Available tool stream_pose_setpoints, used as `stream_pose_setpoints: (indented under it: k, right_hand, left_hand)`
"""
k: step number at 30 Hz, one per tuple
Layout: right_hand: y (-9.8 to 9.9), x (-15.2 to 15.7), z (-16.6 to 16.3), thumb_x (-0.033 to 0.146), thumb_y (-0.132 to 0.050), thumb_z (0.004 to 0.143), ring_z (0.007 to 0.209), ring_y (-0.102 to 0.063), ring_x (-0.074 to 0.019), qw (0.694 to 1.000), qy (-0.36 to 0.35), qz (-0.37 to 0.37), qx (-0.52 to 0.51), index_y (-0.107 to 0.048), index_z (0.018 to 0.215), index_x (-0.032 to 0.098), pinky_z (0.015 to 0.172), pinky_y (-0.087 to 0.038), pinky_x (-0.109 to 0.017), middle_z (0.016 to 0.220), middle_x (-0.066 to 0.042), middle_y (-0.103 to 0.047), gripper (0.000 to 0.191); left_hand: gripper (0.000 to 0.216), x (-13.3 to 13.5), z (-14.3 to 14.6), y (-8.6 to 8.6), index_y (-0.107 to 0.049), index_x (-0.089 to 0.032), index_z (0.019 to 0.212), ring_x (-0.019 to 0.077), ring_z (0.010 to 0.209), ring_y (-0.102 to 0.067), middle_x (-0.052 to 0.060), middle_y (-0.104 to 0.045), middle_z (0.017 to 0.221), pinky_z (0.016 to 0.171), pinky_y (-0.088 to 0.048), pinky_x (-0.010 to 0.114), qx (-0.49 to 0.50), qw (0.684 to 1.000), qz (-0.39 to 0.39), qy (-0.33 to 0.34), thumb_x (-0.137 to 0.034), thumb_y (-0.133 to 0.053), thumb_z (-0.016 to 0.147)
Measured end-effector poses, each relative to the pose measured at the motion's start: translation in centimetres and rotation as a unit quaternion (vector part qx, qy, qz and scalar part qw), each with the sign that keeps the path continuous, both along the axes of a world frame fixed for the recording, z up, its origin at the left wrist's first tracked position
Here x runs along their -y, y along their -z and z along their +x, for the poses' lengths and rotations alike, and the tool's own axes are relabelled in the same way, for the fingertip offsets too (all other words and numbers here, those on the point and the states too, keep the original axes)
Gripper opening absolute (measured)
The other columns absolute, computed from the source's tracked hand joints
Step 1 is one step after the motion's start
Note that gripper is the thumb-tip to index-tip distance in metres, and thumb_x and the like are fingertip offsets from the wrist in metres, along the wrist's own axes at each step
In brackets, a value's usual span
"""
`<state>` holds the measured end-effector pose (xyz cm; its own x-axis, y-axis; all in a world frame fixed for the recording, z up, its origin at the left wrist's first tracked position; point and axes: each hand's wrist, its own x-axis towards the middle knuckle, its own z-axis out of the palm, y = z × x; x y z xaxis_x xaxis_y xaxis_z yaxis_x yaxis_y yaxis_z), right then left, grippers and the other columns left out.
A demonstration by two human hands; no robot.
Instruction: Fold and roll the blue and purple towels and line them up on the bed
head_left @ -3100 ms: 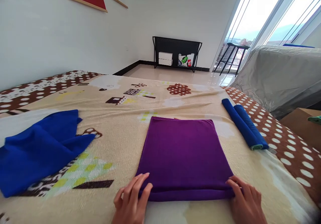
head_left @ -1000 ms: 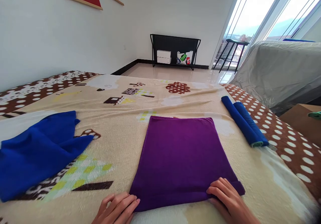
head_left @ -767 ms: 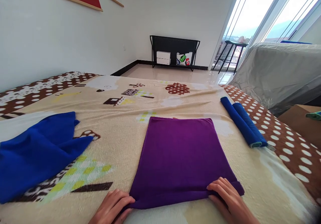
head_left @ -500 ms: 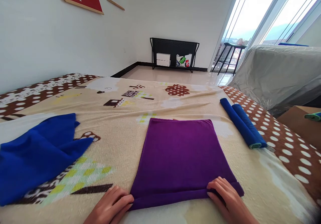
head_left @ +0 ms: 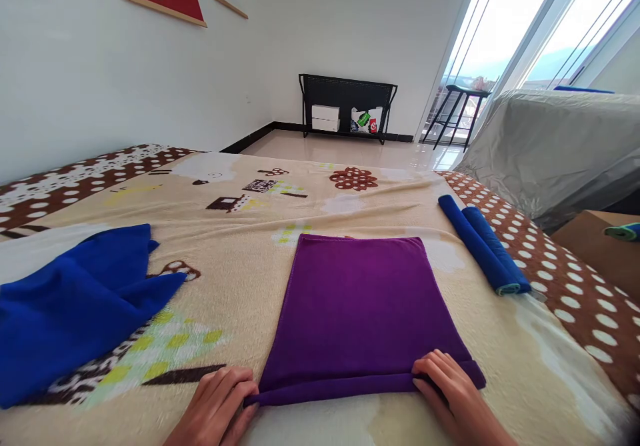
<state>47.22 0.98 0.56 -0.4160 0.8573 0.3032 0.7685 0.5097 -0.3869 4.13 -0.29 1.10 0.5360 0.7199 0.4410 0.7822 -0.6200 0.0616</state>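
A purple cloth (head_left: 363, 306) lies spread on the patterned blanket (head_left: 240, 306) in front of me, its near edge turned over into a narrow fold. My left hand (head_left: 217, 399) pinches the near left corner of that fold, thumb below and fingers on top. Close to the near right corner, my right hand (head_left: 447, 389) has its fingers curled over the folded edge, gripping it. A crumpled blue cloth (head_left: 85, 306) rests on the blanket to the left. On the right lie two rolled blue cloths (head_left: 483, 249), side by side.
A cardboard box (head_left: 597, 246) with another blue roll (head_left: 625, 232) stands beyond the bed's right edge, near a plastic-covered piece of furniture (head_left: 560, 143). Against the far wall is a black rack (head_left: 350, 93). A black stool (head_left: 463, 106) stands by the window.
My left hand has shifted slightly and now pinches the fold's left corner, which has moved up and left, with the near edge narrower. My right hand stays almost where it was.
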Motion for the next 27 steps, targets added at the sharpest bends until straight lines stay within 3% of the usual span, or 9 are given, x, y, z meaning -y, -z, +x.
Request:
stream_pose_setpoints:
  k: [5,9,12,16,18,23,27]
  right_hand:
    - [-0.1,-0.4,-0.2,0.023,-0.049,0.098,0.076,-0.062,-0.0159,0.999,0.016,0.036,0.024,-0.060,0.093,0.024,0.075,-0.051,-0.030,0.083,-0.001,-0.064,0.012]
    - [0.6,-0.5,-0.7,0.022,-0.055,0.094,0.082,-0.062,-0.0197,0.979,0.069,0.188,0.046,-0.063,0.099,0.021,0.078,-0.048,-0.035,0.092,-0.006,-0.066,0.010]
    - [0.6,-0.4,-2.4,0.010,-0.049,0.092,0.083,-0.063,-0.0188,0.960,0.034,0.270,0.066,-0.066,0.102,0.021,0.080,-0.047,-0.035,0.094,-0.006,-0.069,0.022]
    - [-0.2,-0.4,-4.7,0.006,-0.036,0.095,0.081,-0.064,-0.0168,0.956,-0.046,0.286,0.036,-0.067,0.101,0.018,0.082,-0.047,-0.032,0.092,-0.005,-0.071,0.033]
    - [-0.4,-0.5,-4.8,0.009,-0.036,0.096,0.082,-0.065,-0.0165,0.959,-0.059,0.278,0.025,-0.067,0.103,0.017,0.082,-0.047,-0.031,0.093,-0.005,-0.072,0.033]
    - [-0.1,-0.3,-2.7,0.007,-0.043,0.092,0.091,-0.066,-0.0151,0.971,-0.079,0.221,0.040,-0.065,0.119,0.016,0.086,-0.049,-0.027,0.102,-0.006,-0.073,0.036]
    - [0.2,0.2,-2.1,0.014,-0.051,0.091,0.099,-0.067,-0.0164,0.973,-0.069,0.209,0.074,-0.060,0.130,0.018,0.090,-0.049,-0.027,0.113,-0.005,-0.072,0.041]
  left_hand:
    - [0.018,-0.7,1.9,0.2,-0.062,-0.023,0.100,0.0203,0.100,-0.058,0.005,-0.064,0.108,0.089,-0.039,0.035,0.027,0.995,-0.022,-0.095,-0.025,-0.046,0.092]
    - [0.022,-1.1,4.4,0.0,-0.064,-0.022,0.102,0.0259,0.101,-0.059,0.009,-0.065,0.115,0.086,-0.035,0.042,-0.010,0.981,0.087,-0.175,-0.020,-0.050,0.086]
    - [0.027,-0.8,8.6,0.2,-0.064,-0.021,0.108,0.0266,0.102,-0.060,0.011,-0.066,0.117,0.088,-0.034,0.044,0.010,0.967,0.133,-0.215,-0.011,-0.051,0.086]
    - [0.031,-0.2,15.1,1.4,-0.066,-0.019,0.103,0.0212,0.098,-0.062,0.009,-0.069,0.105,0.090,-0.040,0.038,0.078,0.986,0.106,-0.105,-0.004,-0.044,0.090]
    - [0.035,-0.3,16.8,1.9,-0.068,-0.018,0.103,0.0195,0.096,-0.064,0.008,-0.070,0.102,0.091,-0.042,0.035,0.079,0.990,0.106,-0.047,-0.002,-0.039,0.090]
    - [0.038,-0.8,15.0,1.6,-0.067,-0.017,0.116,0.0169,0.104,-0.065,0.005,-0.072,0.112,0.097,-0.045,0.030,0.061,0.994,0.090,0.003,-0.005,-0.043,0.090]
    - [0.032,-0.7,12.8,0.7,-0.067,-0.018,0.118,0.0168,0.107,-0.065,0.005,-0.072,0.115,0.099,-0.047,0.030,0.045,0.993,0.104,-0.022,-0.014,-0.049,0.092]
